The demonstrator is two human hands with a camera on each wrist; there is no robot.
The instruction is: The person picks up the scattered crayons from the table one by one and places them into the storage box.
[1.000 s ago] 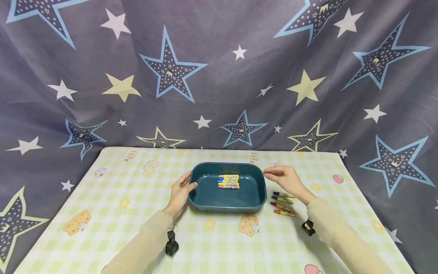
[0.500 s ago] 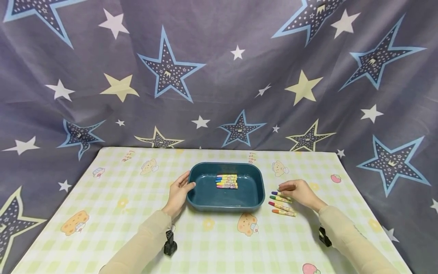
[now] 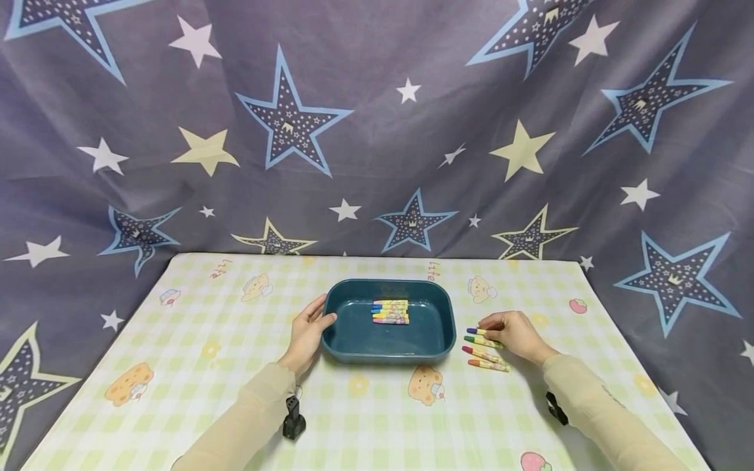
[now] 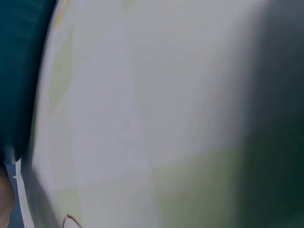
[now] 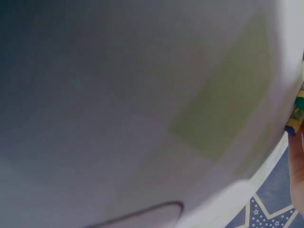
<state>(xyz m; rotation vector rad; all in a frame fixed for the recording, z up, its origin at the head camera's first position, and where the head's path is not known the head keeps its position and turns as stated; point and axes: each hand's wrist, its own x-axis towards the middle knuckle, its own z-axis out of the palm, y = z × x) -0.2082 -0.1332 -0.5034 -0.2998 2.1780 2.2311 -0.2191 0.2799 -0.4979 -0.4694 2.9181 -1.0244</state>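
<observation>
Your left hand [image 3: 307,333] grips left wall of teal tray [image 3: 389,358], thumb over rim, fingers outside. In tray, toward far side, lies row of crayons [image 3: 391,313], count hard to tell; that part looks done. Right of tray, over checked tablecloth [image 3: 235,347], four more outside: purple-tipped crayon [image 3: 474,331] farthest, then green-tipped crayon [image 3: 478,340], red-tipped crayon [image 3: 478,353], orange-tipped crayon [image 3: 489,365] nearest. Your right hand [image 3: 517,333] pinches purple-tipped one by right end; cannot tell if lifted. Judging by layout, work perhaps past halfway: row inside settled, these four left.

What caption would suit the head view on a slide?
Left hand grips teal tray of crayons; right hand at purple crayon beside green crayon, red crayon and orange crayon.
</observation>
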